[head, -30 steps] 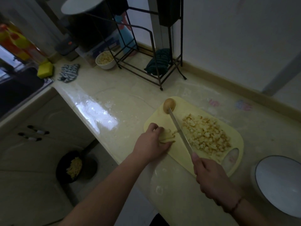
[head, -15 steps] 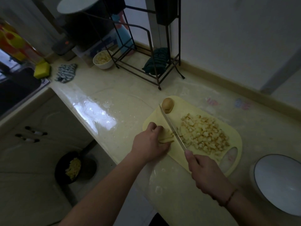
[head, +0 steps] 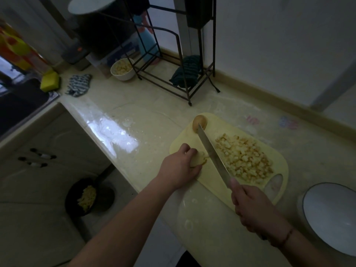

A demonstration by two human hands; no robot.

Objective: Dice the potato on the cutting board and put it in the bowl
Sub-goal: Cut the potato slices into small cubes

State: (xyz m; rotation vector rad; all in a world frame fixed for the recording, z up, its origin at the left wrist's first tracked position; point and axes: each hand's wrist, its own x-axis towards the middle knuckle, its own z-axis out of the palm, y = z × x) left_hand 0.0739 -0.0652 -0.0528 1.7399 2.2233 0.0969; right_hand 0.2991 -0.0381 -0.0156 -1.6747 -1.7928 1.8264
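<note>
We are pinning the potato piece [head: 199, 160] on the cutting board [head: 210, 180] with our left hand [head: 180, 168], right hand [head: 256, 209] gripping the knife [head: 213, 157] — blade beside fingertips, risking a nick.

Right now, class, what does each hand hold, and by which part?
The right hand holds the long steel knife by its handle. The left hand pins the pale sliced potato piece on the yellow plastic cutting board, fingers over its near end.

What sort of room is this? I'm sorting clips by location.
Most likely a home kitchen: a countertop with a cutting board of diced potato, a sink with a sponge beside it, and a wire rack.
</note>
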